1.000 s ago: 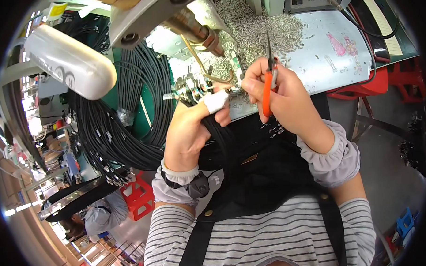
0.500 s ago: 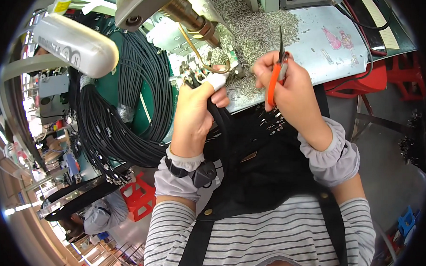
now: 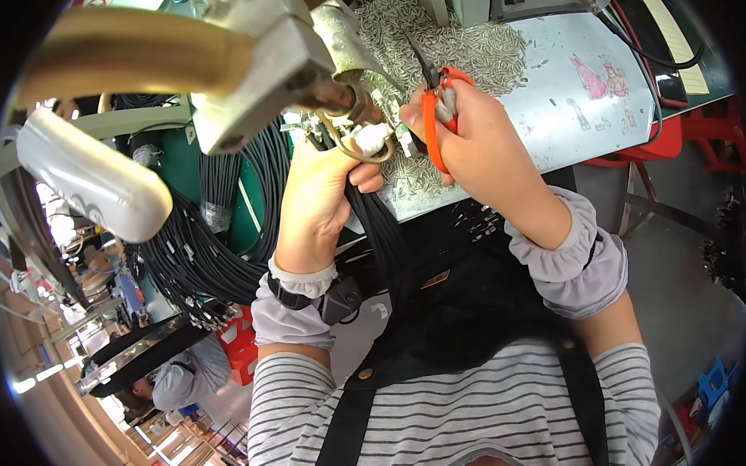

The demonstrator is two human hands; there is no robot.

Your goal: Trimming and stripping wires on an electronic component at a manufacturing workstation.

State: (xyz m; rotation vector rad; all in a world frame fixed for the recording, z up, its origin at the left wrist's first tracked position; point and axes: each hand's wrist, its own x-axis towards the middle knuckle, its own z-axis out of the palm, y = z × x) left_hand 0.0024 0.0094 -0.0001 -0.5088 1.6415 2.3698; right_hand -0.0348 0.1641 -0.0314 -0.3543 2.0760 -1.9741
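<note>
Over at the far left hangs a rounded white plastic handle point(image 3: 92, 181), and beside it thick coils of black cable point(image 3: 217, 238) drape down past the green panel. Next comes the left hand point(image 3: 318, 198), closed around a bundle of black cables point(image 3: 381, 224) and holding their white connector ends point(image 3: 374, 138) up under the brass-tipped metal machine head point(image 3: 260, 64). Just right of that, the right hand point(image 3: 477, 147) grips orange-handled snips point(image 3: 434, 108), blades pointing up beside the connectors. Behind lies a heap of small silver metal pieces point(image 3: 465, 49) on the pale surface point(image 3: 566, 119). To cut well, I'd judge, keep the bundle steady and the blades close to the connector.
</note>
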